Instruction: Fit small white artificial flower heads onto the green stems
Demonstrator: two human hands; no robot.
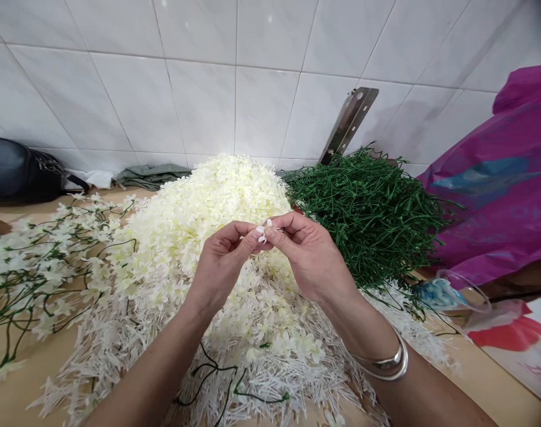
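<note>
Between the fingertips of both hands is a small white artificial flower (262, 230). My left hand (223, 255) pinches it from the left, thumb and index finger together. From the right, my right hand (312, 255) closes its thumb and fingers on it; a thin pale stem seems to show there, partly hidden. Below and behind the hands rises a heap of cream-white artificial blossoms (226, 190). Thin white flower pieces (123, 332) spread around its base. A branched green plastic stem (226, 369) lies on them in front.
Green plastic stems (372, 213) are heaped at the right, beside a purple bag (483, 196). Flowered green sprays (43, 267) lie at left. A clear plastic cup (479, 296), a metal bracket (350, 121) and a black bag (21, 172) stand around the table (501, 379), against a tiled wall.
</note>
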